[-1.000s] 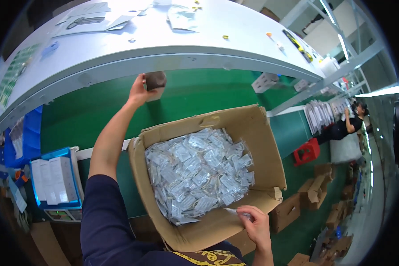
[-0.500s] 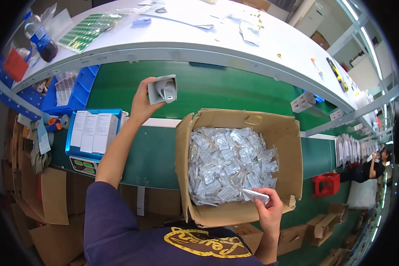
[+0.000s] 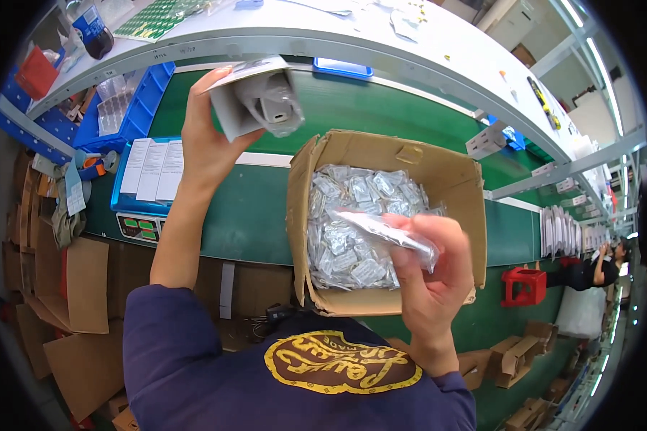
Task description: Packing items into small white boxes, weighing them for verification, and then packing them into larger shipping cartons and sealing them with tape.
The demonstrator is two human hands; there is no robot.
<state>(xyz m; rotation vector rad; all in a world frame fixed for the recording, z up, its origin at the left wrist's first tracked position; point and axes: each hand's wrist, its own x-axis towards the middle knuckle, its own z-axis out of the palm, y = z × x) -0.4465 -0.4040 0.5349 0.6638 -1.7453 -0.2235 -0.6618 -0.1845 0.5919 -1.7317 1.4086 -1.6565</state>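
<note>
My left hand (image 3: 205,136) grips a small white box (image 3: 230,108), held up over the green bench with its open end toward me. Inside the box sits a white plastic item (image 3: 274,108) in a clear bag, partly sticking out. Between the thumb and fingers of my right hand (image 3: 438,269) is a small clear plastic packet (image 3: 381,228), its contents too blurred to name. That hand is above a large open cardboard box (image 3: 388,304). Many similar clear packets (image 3: 352,248) fill the cardboard box.
Left of the cardboard box, a blue-topped weighing scale (image 3: 133,225) carries several white boxes (image 3: 151,169). Behind it stands a blue bin (image 3: 140,108). A white shelf (image 3: 323,36) runs across the far side. A red stool (image 3: 522,286) and another person (image 3: 600,273) are at right.
My right hand has lifted its packet up from the cardboard box, toward me. My left hand has brought the white box closer and tilted it. The view has shifted slightly.
</note>
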